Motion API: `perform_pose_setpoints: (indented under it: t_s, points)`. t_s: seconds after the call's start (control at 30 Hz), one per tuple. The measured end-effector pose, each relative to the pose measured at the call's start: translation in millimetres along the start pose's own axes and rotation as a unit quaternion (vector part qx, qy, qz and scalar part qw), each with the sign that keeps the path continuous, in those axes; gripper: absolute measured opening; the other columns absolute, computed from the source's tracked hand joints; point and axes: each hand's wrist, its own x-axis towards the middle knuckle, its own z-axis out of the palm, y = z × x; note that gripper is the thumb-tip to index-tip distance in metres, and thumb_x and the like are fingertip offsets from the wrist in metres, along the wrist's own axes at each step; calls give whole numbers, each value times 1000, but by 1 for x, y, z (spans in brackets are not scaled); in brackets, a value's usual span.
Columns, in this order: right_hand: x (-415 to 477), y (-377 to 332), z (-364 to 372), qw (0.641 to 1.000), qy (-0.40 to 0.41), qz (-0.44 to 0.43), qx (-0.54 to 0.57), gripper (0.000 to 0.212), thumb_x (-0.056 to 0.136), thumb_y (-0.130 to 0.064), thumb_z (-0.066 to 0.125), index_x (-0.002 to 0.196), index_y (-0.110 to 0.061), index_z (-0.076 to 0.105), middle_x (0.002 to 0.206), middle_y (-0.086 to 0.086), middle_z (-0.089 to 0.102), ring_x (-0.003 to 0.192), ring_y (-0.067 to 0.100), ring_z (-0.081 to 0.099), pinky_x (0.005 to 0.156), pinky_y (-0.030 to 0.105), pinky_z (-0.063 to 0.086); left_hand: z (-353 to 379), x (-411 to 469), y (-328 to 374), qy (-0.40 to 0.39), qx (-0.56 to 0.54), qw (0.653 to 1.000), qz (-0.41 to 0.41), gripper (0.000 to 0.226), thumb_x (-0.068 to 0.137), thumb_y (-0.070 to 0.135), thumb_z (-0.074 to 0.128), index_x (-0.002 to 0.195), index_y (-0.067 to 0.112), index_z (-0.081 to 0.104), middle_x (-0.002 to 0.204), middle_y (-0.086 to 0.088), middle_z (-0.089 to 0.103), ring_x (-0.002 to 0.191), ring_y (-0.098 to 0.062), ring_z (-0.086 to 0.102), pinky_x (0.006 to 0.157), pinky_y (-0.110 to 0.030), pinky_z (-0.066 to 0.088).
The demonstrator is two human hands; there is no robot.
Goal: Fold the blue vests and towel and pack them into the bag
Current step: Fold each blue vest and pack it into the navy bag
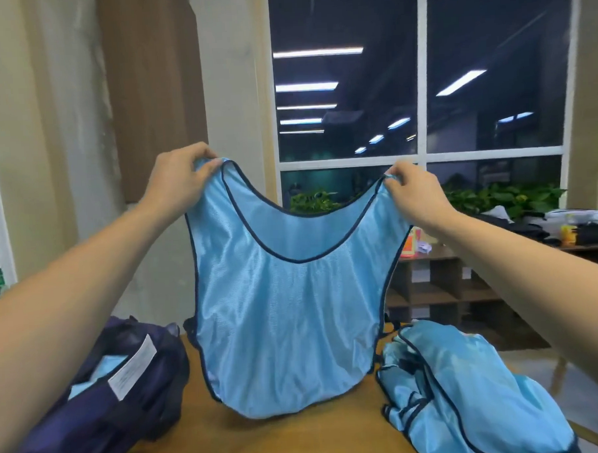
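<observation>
Two hands are engaged on the light-blue mesh vest (287, 312): one shoulder strap is pinched by the left hand (182, 176), the other by the right hand (416, 190). The vest is held up spread flat, its long axis hanging straight down and its hem low over the wooden table (300, 438). The navy bag (102, 389) is seen open, low on the left, nearer the left hand. The heap of unfolded vests (469, 390) lies to the right. A strap-to-strap fold is probably called for first.
</observation>
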Motion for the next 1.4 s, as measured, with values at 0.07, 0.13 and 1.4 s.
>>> perform_pose_setpoints:
  t_s: [0.07,0.13,1.4]
  points:
    - [6,-13,-7,999,39,-16,19,19,109,-24,53,114,-11,65,97,6,66,85,23,54,71,31,35,-12,9,5,12,10,1000,7,24,105,46,60,106,27,74,106,4,76,104,-21,66,87,-37,48]
    - [12,-24,-16,996,72,-47,30,17,108,-25,55,113,-14,67,98,6,70,85,23,60,72,32,39,-26,19,9,28,17,999,16,23,105,45,60,106,26,73,107,3,76,104,-22,66,88,-38,49]
    - [-24,130,229,974,-162,-16,-154,22,106,-28,62,108,-10,74,97,17,73,89,38,67,68,38,46,179,-98,-117,-242,95,962,-82,23,105,35,65,105,14,74,114,-17,74,104,-40,67,87,-48,55]
